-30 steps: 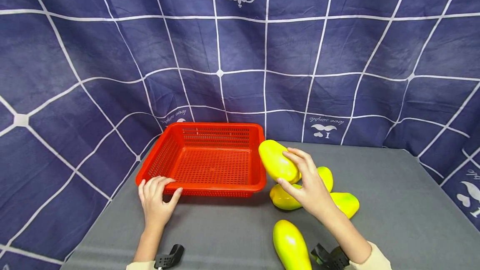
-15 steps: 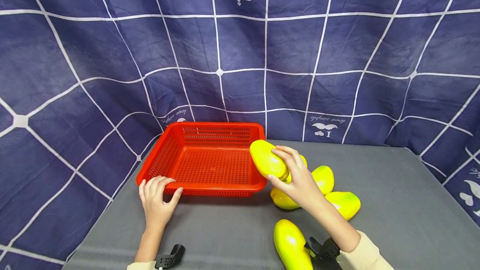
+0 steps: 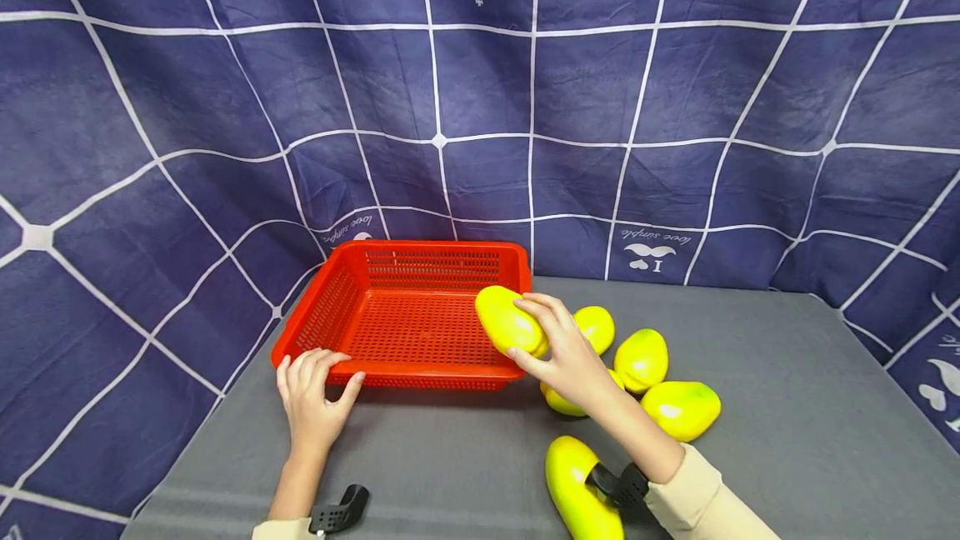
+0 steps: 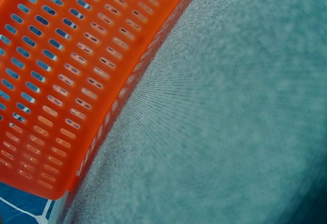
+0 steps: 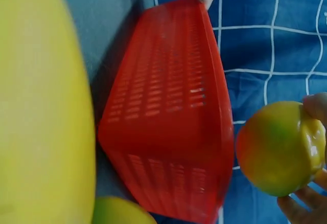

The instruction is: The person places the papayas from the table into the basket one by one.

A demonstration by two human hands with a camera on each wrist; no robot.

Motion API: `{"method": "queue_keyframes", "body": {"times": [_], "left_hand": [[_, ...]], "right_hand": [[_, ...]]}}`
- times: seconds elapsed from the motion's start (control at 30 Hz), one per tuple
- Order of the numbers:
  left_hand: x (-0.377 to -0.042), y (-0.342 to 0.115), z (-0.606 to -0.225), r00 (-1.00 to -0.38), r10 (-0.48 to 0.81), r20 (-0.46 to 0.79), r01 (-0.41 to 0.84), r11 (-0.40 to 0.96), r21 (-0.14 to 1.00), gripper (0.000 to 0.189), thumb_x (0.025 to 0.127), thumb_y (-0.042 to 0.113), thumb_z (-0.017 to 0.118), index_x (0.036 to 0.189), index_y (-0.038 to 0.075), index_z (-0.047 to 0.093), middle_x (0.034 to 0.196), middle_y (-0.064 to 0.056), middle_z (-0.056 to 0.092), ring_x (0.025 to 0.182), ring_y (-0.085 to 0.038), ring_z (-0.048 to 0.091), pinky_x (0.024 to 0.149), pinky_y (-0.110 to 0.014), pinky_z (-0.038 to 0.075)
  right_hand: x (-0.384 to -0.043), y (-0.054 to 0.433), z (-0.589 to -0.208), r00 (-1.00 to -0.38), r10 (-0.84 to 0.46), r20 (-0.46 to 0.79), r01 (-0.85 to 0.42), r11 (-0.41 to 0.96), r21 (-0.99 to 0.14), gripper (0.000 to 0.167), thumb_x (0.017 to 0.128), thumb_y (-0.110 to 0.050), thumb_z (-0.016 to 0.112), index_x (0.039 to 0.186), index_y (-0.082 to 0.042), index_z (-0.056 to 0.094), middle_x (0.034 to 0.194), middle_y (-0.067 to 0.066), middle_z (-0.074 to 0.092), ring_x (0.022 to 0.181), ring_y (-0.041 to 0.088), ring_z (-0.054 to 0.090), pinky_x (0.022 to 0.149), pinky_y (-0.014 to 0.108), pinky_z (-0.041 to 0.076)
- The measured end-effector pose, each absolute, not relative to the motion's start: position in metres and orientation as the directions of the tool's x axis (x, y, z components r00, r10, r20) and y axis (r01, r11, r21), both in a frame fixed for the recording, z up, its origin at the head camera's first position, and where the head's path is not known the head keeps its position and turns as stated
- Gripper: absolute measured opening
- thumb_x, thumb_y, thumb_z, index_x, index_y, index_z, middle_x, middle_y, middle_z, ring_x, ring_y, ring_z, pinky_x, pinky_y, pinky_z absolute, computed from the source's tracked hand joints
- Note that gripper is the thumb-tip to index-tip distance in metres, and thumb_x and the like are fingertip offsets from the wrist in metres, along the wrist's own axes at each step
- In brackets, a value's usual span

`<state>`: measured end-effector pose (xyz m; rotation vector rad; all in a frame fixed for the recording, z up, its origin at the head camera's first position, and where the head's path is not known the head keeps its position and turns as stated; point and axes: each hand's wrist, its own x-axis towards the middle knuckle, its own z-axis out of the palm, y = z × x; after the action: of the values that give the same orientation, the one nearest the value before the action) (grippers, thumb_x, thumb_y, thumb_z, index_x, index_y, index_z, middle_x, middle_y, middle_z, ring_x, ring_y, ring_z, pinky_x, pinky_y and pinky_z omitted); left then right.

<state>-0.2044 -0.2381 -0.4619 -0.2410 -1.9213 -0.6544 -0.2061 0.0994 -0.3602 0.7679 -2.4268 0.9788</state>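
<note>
My right hand (image 3: 562,357) grips a yellow mango (image 3: 507,322) above the right rim of a red plastic basket (image 3: 412,372). In the right wrist view, that mango (image 5: 278,150) has green and reddish patches, and fingertips hold its far side. The left hand (image 3: 313,398) holds the basket's near left corner, fingers over the rim and thumb spread outside. No fruit lies on the basket's visible floor. Several more mangoes, including one (image 3: 641,360) behind the right forearm, rest on the grey table to the right. A longer mango (image 3: 573,473) lies nearer, partly covered by the right wrist camera.
The grey tabletop (image 3: 795,390) runs up to a blue curtain (image 3: 585,90) with white grid lines behind and at the left. Another mango (image 3: 595,328) sits close to the basket's right side. Black wrist cameras (image 3: 341,511) stick out from both wrists.
The right hand has carried its mango leftward, from beside the basket to above its right rim. More of the mangoes behind it now shows. The left hand stays at the basket corner.
</note>
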Motion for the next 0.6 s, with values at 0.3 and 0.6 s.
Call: {"method": "queue_keyframes", "body": {"times": [0.3,0.6], "left_hand": [[-0.204,-0.24,-0.46,-0.444,-0.124,0.887,0.44,0.833,0.337,0.05,0.083,0.056,0.051,0.085,0.008,0.065,0.09,-0.014,0.06,0.097,-0.033,0.048,0.103,-0.053,0.016],[-0.203,-0.238,-0.46,-0.456,-0.123,0.881,0.436,0.833,0.342,0.053,0.083,0.057,0.05,0.085,0.006,0.064,0.09,-0.015,0.059,0.097,-0.034,0.047,0.103,-0.053,0.016]], "right_hand": [[-0.221,0.078,-0.364,-0.85,-0.391,0.354,-0.526,0.592,-0.611,0.053,0.08,-0.033,0.066,0.125,-0.015,0.045,0.125,0.002,0.049,0.11,0.018,0.051,0.092,0.039,0.045],[-0.239,0.066,-0.375,-0.795,-0.565,0.22,-0.606,0.732,-0.311,0.05,0.087,-0.042,0.051,0.128,-0.015,0.049,0.128,0.004,0.054,0.117,0.021,0.051,0.097,0.038,0.038]]}}
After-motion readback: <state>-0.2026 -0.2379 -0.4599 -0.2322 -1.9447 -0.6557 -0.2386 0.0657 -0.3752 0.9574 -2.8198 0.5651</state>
